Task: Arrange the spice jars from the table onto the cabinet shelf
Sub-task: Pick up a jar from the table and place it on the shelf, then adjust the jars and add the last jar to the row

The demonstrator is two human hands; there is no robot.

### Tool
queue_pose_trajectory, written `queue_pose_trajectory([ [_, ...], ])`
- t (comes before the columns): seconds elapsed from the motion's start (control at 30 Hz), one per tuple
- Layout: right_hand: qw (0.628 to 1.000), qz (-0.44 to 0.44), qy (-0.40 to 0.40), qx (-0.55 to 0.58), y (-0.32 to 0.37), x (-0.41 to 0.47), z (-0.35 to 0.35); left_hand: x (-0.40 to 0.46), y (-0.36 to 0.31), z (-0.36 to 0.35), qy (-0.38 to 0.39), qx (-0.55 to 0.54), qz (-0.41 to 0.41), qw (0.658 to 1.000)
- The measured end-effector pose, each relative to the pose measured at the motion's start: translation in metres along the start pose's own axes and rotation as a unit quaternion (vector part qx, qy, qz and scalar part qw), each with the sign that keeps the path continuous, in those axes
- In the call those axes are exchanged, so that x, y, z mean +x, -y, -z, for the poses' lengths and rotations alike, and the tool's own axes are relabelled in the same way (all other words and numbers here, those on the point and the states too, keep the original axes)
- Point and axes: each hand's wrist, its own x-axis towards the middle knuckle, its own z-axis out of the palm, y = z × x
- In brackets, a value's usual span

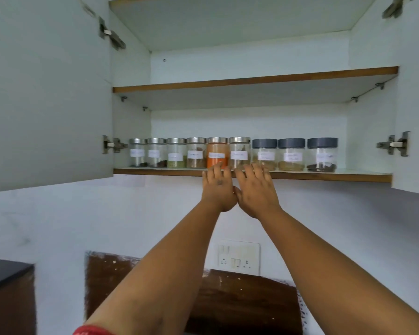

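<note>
Several labelled spice jars stand in a row on the lower cabinet shelf (348, 176). Those on the left have steel lids, among them an orange-filled jar (217, 151) and a clear jar (239, 151) beside it. Three grey-lidded jars (291, 153) stand to the right. My left hand (217, 187) and my right hand (256, 188) are raised side by side at the shelf's front edge, fingers straight. The fingertips reach the bases of the orange jar and its neighbours. Neither hand holds anything. The table is not in view.
Both cabinet doors stand open, the left door (46, 93) wide at the left, the right door (414, 117) at the right edge. An upper shelf (252, 79) carries nothing visible. A wall socket panel (238, 257) and a dark counter corner (5, 272) lie below.
</note>
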Motion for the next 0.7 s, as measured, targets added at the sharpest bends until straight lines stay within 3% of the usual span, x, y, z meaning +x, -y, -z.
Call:
queue_pose_trajectory([
  [0.33,0.995,-0.044,-0.064,0.061,0.113,0.065,-0.019,0.012,0.136,0.025,-0.046,-0.059,-0.023,0.997],
  [0.7,0.987,-0.045,-0.065,0.143,0.224,0.168,-0.043,0.083,0.306,0.087,0.011,-0.055,-0.090,0.994],
])
